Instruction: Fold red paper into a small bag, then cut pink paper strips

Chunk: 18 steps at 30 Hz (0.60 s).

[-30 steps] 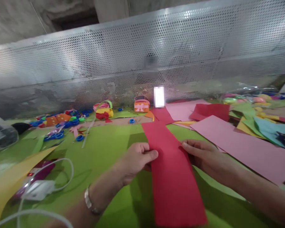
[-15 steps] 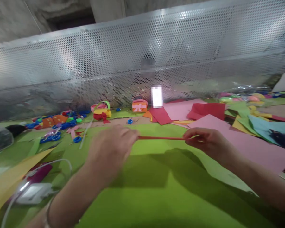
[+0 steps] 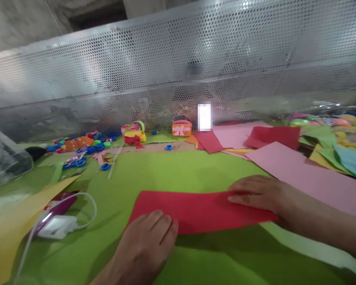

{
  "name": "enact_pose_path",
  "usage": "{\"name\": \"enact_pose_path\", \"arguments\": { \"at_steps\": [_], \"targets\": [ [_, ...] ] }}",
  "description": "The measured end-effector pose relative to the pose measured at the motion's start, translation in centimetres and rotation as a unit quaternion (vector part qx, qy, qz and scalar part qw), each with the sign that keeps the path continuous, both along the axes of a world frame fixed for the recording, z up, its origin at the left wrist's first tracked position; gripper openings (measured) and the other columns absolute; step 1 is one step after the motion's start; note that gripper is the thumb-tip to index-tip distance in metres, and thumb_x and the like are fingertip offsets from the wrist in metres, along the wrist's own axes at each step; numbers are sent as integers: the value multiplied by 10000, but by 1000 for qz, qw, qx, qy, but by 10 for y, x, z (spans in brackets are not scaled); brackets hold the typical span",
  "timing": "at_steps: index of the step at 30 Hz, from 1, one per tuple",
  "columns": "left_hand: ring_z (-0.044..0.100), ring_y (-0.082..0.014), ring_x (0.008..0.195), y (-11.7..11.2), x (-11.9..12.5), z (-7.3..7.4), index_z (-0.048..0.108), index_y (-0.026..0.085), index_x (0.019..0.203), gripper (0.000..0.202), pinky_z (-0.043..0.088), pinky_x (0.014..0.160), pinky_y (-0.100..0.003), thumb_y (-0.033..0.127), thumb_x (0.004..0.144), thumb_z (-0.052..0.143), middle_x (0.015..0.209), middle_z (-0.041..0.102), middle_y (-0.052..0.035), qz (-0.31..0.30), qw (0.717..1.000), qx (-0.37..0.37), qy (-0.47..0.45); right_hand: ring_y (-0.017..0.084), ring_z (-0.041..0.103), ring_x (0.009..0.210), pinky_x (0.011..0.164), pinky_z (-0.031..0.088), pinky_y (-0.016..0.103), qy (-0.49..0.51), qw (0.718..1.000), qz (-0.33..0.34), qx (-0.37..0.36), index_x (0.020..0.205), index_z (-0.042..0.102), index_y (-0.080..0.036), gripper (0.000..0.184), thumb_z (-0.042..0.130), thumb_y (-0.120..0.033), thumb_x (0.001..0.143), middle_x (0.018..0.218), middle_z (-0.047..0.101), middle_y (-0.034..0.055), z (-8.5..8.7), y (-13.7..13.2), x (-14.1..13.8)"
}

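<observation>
A strip of red paper [image 3: 204, 211] is stretched between my two hands, its broad face turned up toward me just over the green sheet [image 3: 178, 170] on the table. My left hand [image 3: 148, 245] grips its near left part, fingers curled over the top and the thumb hidden. At the right end, my right hand [image 3: 258, 194] holds the paper with fingers on its upper face and the thumb out of sight. A shadow falls on the green surface below the strip's near edge.
Behind stand a small orange paper basket [image 3: 182, 128] and a yellow one [image 3: 135, 136]. Pink sheets [image 3: 302, 174] and red paper [image 3: 273, 137] lie at right. Blue scissors [image 3: 74, 163], a white charger [image 3: 57, 227] with cable and yellow paper [image 3: 6, 229] are at left. A perforated metal panel [image 3: 154, 71] closes the back.
The red paper, seen edge-on as a thin line before, now shows its broad face. Both hands have come lower and nearer to me with it, and my view has shifted slightly.
</observation>
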<state>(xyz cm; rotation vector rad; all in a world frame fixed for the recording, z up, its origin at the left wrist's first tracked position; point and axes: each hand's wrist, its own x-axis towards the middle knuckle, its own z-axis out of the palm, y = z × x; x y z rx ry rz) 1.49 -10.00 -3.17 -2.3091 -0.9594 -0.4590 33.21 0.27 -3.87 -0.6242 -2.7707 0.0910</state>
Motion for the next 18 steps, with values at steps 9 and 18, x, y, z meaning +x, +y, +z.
{"name": "enact_pose_path", "arguments": {
  "at_steps": [9, 18],
  "targets": [
    [529, -167, 616, -1, -1, -29, 623, 164, 882, 358, 443, 522, -269, 115, 970, 280, 705, 611, -30, 9, 997, -51, -53, 286, 620, 1128, 844, 585, 415, -54, 998, -8, 9, 1344, 545, -303, 620, 607, -159, 744, 1326, 604, 42, -12, -2, 13],
    [560, -158, 582, -5, 7, -8, 629, 168, 822, 295, 385, 470, -264, 116, 957, 372, 677, 636, -9, 26, 992, -123, -11, 239, 723, 793, 646, 618, 364, -3, 994, 54, 96, 1175, 655, -206, 554, 433, -35, 697, 1021, 746, 61, -16, -21, -19]
  ]
}}
